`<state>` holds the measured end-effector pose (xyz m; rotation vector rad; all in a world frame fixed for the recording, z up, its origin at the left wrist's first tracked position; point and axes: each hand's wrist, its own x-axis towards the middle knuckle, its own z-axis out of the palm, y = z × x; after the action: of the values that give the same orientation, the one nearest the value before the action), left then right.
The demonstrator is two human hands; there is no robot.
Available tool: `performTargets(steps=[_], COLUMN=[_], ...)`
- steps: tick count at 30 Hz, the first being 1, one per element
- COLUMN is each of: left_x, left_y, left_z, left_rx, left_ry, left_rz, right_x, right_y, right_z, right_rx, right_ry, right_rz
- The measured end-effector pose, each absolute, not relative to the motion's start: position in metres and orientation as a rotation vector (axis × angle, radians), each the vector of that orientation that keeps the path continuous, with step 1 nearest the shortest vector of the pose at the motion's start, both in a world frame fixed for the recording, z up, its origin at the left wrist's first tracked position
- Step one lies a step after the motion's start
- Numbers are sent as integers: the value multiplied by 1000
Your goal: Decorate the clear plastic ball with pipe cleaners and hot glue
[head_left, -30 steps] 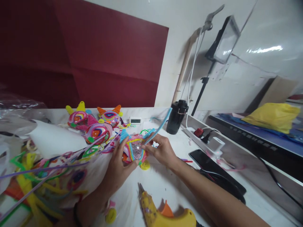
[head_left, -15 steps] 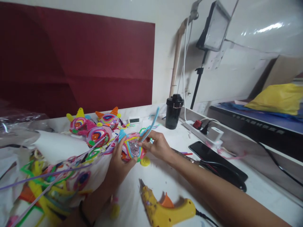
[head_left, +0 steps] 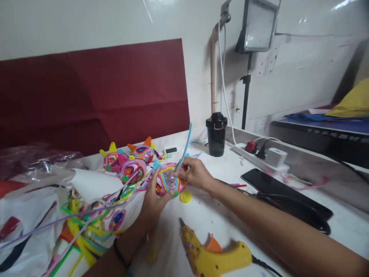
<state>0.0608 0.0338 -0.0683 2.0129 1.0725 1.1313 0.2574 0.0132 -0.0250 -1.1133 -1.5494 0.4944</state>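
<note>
My left hand (head_left: 157, 196) grips the side of a colourful pipe-cleaner figure (head_left: 168, 176), with its thumb along the lower edge. The figure has a clear, shiny middle, rings of pink, yellow and blue, and a blue ear on the left. My right hand (head_left: 194, 173) pinches a light blue pipe cleaner (head_left: 186, 146) against the figure's upper right edge, its free end sticking up. Beneath the figure lies a yellow disc (head_left: 185, 197). A yellow hot glue gun (head_left: 215, 254) with an orange trigger rests in front of my hands, nozzle pointing toward the figure.
Several similar figures (head_left: 133, 169) stand at the back left, beside loose pipe cleaners (head_left: 86, 231). A black cup (head_left: 216, 134), a power strip (head_left: 261, 157), a phone (head_left: 285, 192) and black-handled scissors (head_left: 296, 207) are to the right. A small digital display (head_left: 171, 150) sits behind.
The camera view has turned, so most things sit further right or lower in the picture. Both hands keep their hold on the figure and the blue pipe cleaner.
</note>
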Motion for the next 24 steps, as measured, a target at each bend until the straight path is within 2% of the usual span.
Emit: performTargets(steps=[11, 24], left_x=[58, 59], left_y=[39, 43], left_z=[-72, -71], left_rx=[2074, 1866], left_ry=[1050, 1001], left_rz=[1131, 1190], right_x=[256, 254], right_y=[15, 31], right_z=[-25, -26], right_rx=[-1142, -1193], right_ry=[-1493, -1499], right_rz=[617, 698])
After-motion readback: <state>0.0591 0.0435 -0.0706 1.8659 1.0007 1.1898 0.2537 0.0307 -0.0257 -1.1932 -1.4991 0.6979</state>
